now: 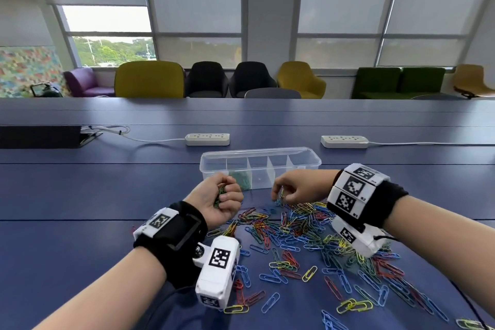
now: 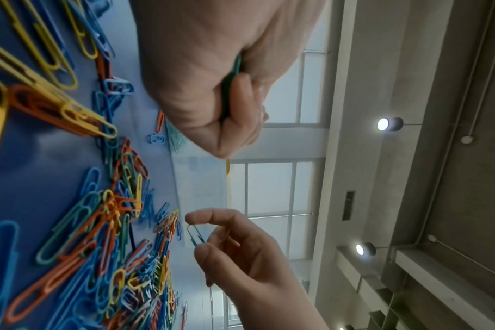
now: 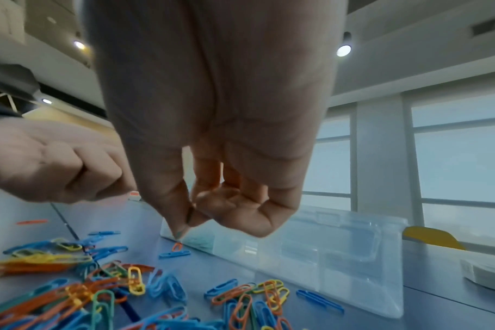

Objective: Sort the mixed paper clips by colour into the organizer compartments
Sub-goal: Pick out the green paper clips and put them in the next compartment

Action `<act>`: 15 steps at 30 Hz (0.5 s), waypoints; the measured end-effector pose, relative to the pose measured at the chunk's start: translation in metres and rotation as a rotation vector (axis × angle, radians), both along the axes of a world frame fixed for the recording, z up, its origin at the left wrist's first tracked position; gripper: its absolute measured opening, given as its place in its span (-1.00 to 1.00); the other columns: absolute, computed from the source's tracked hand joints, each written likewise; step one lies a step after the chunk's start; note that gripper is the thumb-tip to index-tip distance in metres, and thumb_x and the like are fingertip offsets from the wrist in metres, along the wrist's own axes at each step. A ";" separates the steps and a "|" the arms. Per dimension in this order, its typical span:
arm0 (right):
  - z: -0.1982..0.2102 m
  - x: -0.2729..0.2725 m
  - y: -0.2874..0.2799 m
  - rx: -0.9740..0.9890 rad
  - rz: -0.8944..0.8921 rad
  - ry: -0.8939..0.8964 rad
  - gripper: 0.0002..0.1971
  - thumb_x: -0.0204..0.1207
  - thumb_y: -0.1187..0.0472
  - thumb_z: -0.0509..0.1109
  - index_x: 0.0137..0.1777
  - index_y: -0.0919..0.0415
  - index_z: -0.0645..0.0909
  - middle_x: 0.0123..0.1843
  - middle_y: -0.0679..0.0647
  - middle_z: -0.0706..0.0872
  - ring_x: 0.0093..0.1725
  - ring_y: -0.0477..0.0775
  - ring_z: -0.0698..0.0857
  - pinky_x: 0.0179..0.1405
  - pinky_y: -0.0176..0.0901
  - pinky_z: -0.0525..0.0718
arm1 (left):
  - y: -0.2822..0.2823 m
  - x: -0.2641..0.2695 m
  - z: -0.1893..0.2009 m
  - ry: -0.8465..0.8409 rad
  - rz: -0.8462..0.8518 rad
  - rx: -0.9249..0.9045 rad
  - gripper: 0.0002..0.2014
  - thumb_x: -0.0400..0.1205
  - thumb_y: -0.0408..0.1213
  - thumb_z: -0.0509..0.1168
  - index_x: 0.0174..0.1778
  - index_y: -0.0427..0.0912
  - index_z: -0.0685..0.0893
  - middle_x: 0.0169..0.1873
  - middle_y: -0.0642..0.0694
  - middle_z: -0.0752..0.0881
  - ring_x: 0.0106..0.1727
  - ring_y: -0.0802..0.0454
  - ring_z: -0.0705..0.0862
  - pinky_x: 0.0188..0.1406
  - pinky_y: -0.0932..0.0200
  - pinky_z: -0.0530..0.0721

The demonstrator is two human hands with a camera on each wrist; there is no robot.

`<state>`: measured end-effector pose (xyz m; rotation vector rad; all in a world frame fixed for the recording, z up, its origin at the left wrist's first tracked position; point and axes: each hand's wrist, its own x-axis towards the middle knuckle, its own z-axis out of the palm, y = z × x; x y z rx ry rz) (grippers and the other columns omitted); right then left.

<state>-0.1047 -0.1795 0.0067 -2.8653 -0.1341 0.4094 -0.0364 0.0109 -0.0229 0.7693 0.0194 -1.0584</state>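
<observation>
Green clips (image 1: 221,194) are hoarded in the curled left hand (image 1: 217,200), sparing trips to the organizer (image 1: 305,156) mid-worktop; another clip (image 2: 195,234) is pinched by right hand (image 1: 296,187) fingers above the pile (image 1: 308,233).

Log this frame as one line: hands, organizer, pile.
left hand: grips green clips | right hand: pinches one green clip | organizer: green clips in one compartment | pile: mixed, unsorted
</observation>
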 end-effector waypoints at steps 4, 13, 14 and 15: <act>0.005 -0.009 -0.005 0.079 0.016 0.019 -0.67 0.59 0.37 0.17 0.26 0.11 0.61 -0.44 -0.09 0.43 -0.46 -0.09 0.35 -0.39 -0.27 0.34 | -0.003 -0.008 -0.001 0.040 0.003 -0.013 -0.70 0.55 -0.37 0.08 -0.53 -0.17 0.39 -0.68 0.00 0.28 -0.79 0.13 0.26 -0.86 0.39 0.14; 0.033 -0.019 0.022 0.345 0.007 -0.531 -0.92 0.50 0.18 0.45 -0.09 0.05 0.60 -0.28 -0.18 0.60 -0.40 -0.28 0.50 -0.35 -0.55 0.48 | -0.027 -0.028 0.003 0.177 0.142 -0.206 -0.53 0.71 -0.37 -0.07 -0.30 -0.53 0.66 -0.30 -0.44 0.74 -0.33 -0.32 0.77 -0.10 -0.14 0.72; 0.029 -0.017 0.030 0.279 0.025 -0.503 -0.91 0.50 0.15 0.45 -0.04 0.08 0.63 -0.26 -0.19 0.61 -0.38 -0.29 0.52 -0.35 -0.60 0.48 | -0.030 -0.030 0.004 0.171 0.137 -0.209 -0.52 0.71 -0.37 -0.08 -0.28 -0.56 0.65 -0.31 -0.45 0.74 -0.32 -0.31 0.77 -0.21 -0.13 0.73; 0.025 -0.015 0.035 0.236 0.037 -0.480 -0.86 0.51 0.11 0.44 0.01 0.11 0.65 -0.23 -0.17 0.63 -0.36 -0.30 0.52 -0.35 -0.64 0.47 | -0.032 -0.031 0.004 0.169 0.136 -0.218 -0.53 0.72 -0.36 -0.08 -0.26 -0.56 0.64 -0.33 -0.44 0.74 -0.32 -0.29 0.77 -0.28 -0.12 0.73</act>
